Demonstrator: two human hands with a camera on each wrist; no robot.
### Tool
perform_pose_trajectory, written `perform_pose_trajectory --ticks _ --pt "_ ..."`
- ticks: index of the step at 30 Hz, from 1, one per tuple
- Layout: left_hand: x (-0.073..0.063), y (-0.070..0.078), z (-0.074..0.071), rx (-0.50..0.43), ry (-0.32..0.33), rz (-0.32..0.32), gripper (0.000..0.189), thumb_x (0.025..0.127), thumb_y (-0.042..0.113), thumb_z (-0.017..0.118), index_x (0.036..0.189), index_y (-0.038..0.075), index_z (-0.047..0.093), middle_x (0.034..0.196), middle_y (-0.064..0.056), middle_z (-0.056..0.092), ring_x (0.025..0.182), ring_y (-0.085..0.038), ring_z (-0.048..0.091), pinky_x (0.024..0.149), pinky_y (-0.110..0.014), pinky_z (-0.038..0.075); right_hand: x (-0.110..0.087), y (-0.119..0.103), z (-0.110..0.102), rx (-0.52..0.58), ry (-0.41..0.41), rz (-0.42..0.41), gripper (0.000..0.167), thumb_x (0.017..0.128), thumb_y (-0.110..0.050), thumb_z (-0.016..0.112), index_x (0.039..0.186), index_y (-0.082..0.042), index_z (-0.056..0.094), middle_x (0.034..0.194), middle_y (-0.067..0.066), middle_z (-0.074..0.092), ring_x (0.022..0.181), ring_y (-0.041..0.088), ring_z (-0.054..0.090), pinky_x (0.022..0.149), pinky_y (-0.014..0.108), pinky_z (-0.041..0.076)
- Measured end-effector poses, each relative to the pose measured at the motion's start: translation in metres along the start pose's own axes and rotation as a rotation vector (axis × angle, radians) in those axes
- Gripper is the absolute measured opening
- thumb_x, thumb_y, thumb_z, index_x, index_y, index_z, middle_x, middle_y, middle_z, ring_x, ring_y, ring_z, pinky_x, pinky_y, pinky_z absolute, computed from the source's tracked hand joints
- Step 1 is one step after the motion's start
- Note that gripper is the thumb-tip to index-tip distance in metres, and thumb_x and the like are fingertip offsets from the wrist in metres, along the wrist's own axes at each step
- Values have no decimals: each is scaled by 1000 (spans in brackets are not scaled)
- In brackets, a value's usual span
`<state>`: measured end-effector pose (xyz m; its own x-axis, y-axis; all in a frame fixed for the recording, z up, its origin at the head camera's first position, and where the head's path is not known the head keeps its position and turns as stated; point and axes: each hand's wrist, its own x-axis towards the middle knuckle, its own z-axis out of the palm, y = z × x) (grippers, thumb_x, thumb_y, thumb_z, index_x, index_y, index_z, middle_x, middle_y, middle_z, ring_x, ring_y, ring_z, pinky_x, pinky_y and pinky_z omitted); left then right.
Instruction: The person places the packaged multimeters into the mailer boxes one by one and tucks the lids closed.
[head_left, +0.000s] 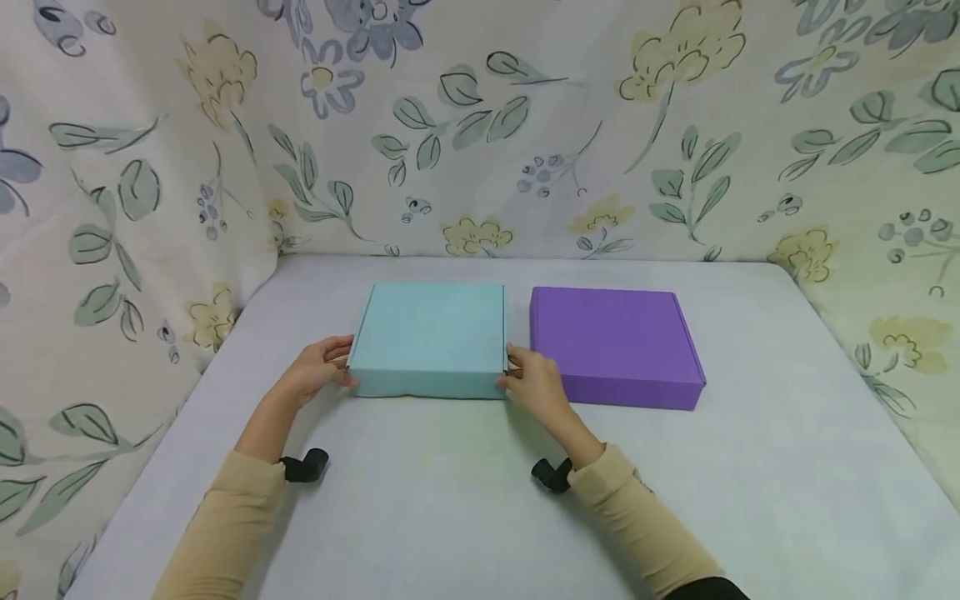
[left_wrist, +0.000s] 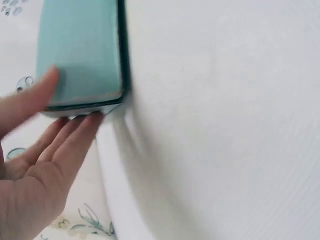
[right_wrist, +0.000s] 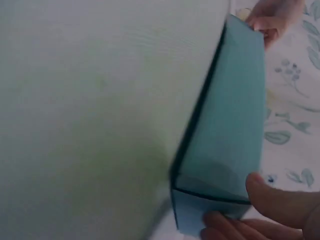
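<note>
A closed light-teal cardboard box (head_left: 429, 329) lies flat-side up at the middle of the table, between both hands. My left hand (head_left: 318, 368) grips its left front corner; in the left wrist view the thumb (left_wrist: 42, 95) lies at the front face and the fingers (left_wrist: 75, 140) touch the left end. At the right front corner, my right hand (head_left: 536, 383) holds the box with its thumb (right_wrist: 265, 192) at the front face and its fingers against the right end. Whether the box's underside touches the table cannot be told.
Just right of the teal box, a closed purple box (head_left: 618, 337) sits slightly turned. A white cloth covers the table (head_left: 420, 508). Flowered fabric (head_left: 525, 133) hangs behind the table and along its sides. Black camera mounts (head_left: 306, 467) stick out from both wrists.
</note>
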<state>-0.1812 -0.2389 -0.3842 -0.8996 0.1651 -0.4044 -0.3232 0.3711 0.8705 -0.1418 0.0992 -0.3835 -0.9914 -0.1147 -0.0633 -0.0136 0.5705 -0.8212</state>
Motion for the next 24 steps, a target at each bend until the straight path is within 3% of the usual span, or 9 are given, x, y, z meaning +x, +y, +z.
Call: perform_pose_trajectory --ticks 2,5,9,11,15,16,18,20,24 --pt "-4 1 -1 63 -33 45 88 84 -4 69 153 -4 14 154 -30 21 140 -46 25 111 -55 27 -1 -1 -12 -38 -73 -17 52 88 -9 72 134 6 53 123 23 62 106 31 66 85 41 56" --pt "-12 4 -1 193 26 135 88 89 20 71 156 5 15 156 -26 21 140 -47 24 109 -62 27 -6 -2 -33 -42 -113 -96 43 93 -15 67 131 4 58 120 20 65 105 32 66 85 43 55" --pt "-23 12 2 412 200 228 88 89 44 67 156 12 20 155 -22 27 138 -46 29 103 -67 31 -11 0 -57 -103 -13 -258 35 94 -16 65 124 3 64 114 19 68 93 34 69 85 47 55" --pt "-26 17 4 524 260 258 88 89 51 64 156 12 22 155 -22 29 137 -47 30 102 -68 32 -11 3 -65 -209 43 -307 38 93 -19 67 125 2 64 118 19 67 100 37 66 90 51 52" --pt "-28 22 9 741 338 347 88 87 58 62 154 11 29 153 -23 32 136 -48 31 102 -68 31 -10 13 -74 -503 52 -312 61 88 -40 70 138 -6 55 143 18 48 130 44 43 106 66 28" --pt "-27 22 10 795 356 371 88 86 59 63 153 11 30 152 -23 33 136 -48 31 103 -69 29 -10 16 -75 -572 38 -307 68 87 -46 69 141 -9 52 149 18 41 139 45 28 107 70 20" --pt "-26 22 11 887 395 417 87 84 58 64 151 11 33 151 -24 34 136 -48 30 104 -71 25 -9 22 -75 -686 13 -293 80 84 -57 67 148 -16 44 156 18 27 143 46 14 106 75 10" --pt "-25 21 12 963 425 449 87 83 57 66 151 13 34 152 -24 33 136 -50 28 104 -73 20 -9 27 -74 -762 0 -284 86 82 -64 64 152 -23 37 159 19 17 145 44 8 104 77 5" --pt "-25 19 11 1037 439 452 90 80 57 67 153 22 28 155 -24 26 138 -51 23 101 -79 13 -10 35 -76 -817 -3 -263 90 80 -71 60 154 -29 30 161 19 9 146 42 0 103 77 -1"
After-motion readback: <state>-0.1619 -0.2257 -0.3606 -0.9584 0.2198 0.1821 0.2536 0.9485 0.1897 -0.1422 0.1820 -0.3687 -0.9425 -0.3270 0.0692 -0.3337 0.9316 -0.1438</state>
